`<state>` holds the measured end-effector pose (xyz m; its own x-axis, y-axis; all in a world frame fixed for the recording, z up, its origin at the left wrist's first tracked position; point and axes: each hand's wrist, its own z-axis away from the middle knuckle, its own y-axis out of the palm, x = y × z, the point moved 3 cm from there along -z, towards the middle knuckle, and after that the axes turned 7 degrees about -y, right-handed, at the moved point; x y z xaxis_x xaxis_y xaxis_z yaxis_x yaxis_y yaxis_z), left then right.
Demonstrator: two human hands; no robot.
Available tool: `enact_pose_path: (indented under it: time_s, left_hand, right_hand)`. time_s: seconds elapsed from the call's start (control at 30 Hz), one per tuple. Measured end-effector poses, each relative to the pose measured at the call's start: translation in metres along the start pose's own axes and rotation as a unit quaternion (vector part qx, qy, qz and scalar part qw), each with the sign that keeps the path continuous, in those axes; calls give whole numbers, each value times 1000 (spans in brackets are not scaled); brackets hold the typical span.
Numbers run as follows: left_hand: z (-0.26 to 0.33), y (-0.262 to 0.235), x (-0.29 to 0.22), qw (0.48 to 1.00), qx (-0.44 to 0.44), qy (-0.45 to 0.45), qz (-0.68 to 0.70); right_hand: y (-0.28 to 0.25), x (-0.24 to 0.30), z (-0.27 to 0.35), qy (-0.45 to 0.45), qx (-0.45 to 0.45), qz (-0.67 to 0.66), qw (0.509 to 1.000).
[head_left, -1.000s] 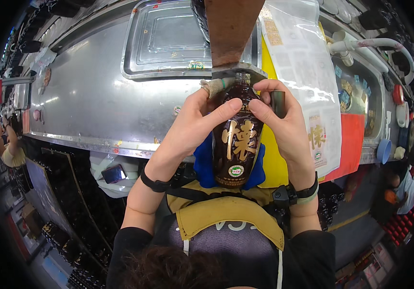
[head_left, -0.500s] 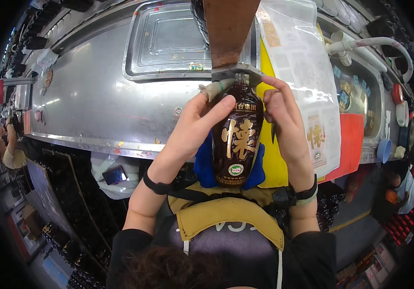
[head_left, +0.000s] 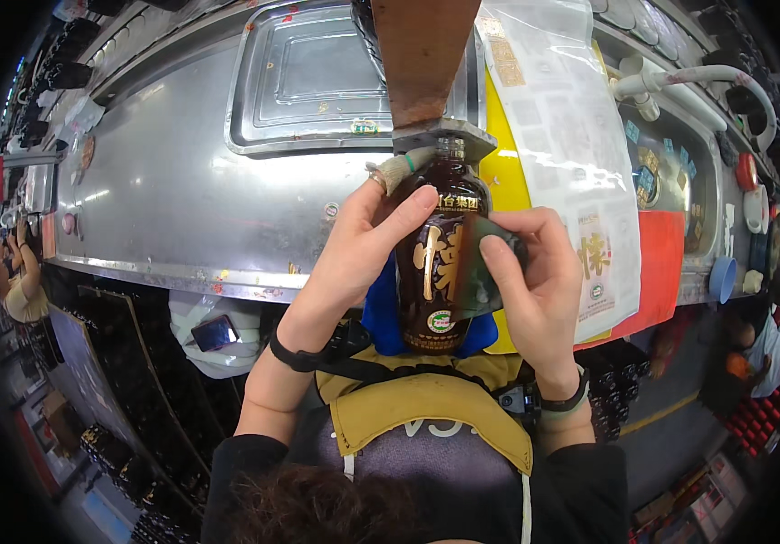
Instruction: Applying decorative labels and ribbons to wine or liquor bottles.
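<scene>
Both hands are on a dark brown bottle [head_left: 440, 272] with gold characters down the front, held upright right in front of the person's chest, just past the edge of the steel worktop [head_left: 181, 199]. The neck of the bottle sits up under a metal bracket [head_left: 440, 138] on the end of a brown post [head_left: 422, 54], so it looks jigged in place at the top.

Left hand [head_left: 363, 245] is wrapped around the left shoulder of the bottle, fingers laid across the upper front, with what looks like a taped or gloved finger poking up beside the neck. Right hand [head_left: 535, 281] is pinching a dark, see-through bit of film or label [head_left: 481, 263] against the bottle's right side, thumb pressing on it.

What I'd worry about: that film looks floppy and only part of it is down. If the thumb drags sideways it could go on crooked or crease, and fingers resting on the glass could smudge it. Also the bottle's base hangs over the apron [head_left: 426, 408], not on the worktop, so if the left hand eases off while the right one pushes, the neck could slip out from under the bracket and the glass would drop.

Off to the right there's a clear sheet of more labels [head_left: 571, 136] on a yellow and red board, and a shallow steel tray [head_left: 308, 82] sits further back.
</scene>
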<state>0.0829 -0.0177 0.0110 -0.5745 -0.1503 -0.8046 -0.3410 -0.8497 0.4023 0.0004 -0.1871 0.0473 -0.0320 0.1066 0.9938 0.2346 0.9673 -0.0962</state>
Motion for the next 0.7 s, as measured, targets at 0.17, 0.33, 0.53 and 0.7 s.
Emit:
enact_pose_path:
  time_s: [0.17,0.33,0.53,0.7]
  left_hand:
    - [0,0,-1,1000,9,-1,1]
    - [-2,-1,0,999,16,6,-29]
    - [-1,-2,0,999,11,7,-43]
    - [-3,-2,2,1000,6,7,-8]
  right_hand:
    - [4,-1,0,19,-10,-15,1000]
    - [4,-1,-2,18,-14,-16,1000]
    - [5,1,-3,10,-10,-1,1000]
    - [2,0,-5,30,-2,-14,999]
